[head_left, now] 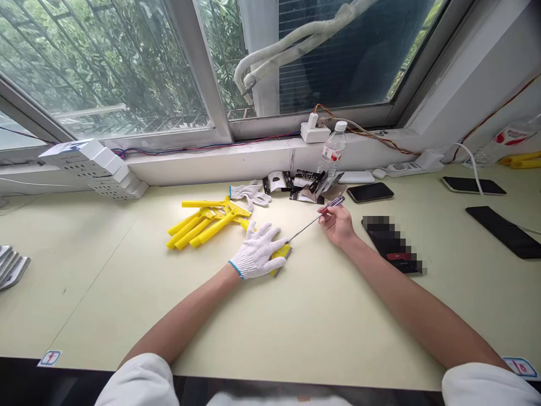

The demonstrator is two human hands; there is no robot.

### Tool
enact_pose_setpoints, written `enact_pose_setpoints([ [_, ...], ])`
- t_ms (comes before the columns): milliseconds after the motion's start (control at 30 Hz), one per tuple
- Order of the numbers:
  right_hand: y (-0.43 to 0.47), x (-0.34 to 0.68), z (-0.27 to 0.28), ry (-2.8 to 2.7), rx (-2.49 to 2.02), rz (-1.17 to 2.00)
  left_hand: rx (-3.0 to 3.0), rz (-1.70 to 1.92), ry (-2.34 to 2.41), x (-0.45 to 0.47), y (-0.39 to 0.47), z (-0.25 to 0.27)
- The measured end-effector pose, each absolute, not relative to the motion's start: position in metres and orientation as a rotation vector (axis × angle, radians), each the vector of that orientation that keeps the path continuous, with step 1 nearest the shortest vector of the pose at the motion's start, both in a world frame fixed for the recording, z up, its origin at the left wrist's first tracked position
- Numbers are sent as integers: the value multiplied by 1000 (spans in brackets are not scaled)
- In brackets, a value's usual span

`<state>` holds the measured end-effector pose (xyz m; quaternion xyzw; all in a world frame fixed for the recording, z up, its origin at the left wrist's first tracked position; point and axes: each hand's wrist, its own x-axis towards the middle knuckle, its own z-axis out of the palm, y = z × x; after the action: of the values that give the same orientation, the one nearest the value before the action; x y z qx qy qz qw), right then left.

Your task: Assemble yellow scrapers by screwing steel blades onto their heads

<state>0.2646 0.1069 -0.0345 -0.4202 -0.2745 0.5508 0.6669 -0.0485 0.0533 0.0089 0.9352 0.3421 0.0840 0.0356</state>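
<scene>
In the head view, the left hand [257, 254], gloved, reaches in palm down, its fingers spread apart over a yellow scraper [283, 255]. The scraper's head lies on the bench [270, 332], under and between the thumb and forefinger. The right hand [338, 225], bare, is raised, its fingers clamped on the handle of a screwdriver [310, 224], whose shaft slants down to that head, just beside the gloved forefinger. More scrapers [207, 223] lie beyond the left fingers, near a spare glove [252, 194].
</scene>
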Motion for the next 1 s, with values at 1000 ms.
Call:
enact_pose_setpoints([
  [1000, 97, 258, -37, -782, -853, 1207, 2705, 424, 765, -49, 62, -2],
])
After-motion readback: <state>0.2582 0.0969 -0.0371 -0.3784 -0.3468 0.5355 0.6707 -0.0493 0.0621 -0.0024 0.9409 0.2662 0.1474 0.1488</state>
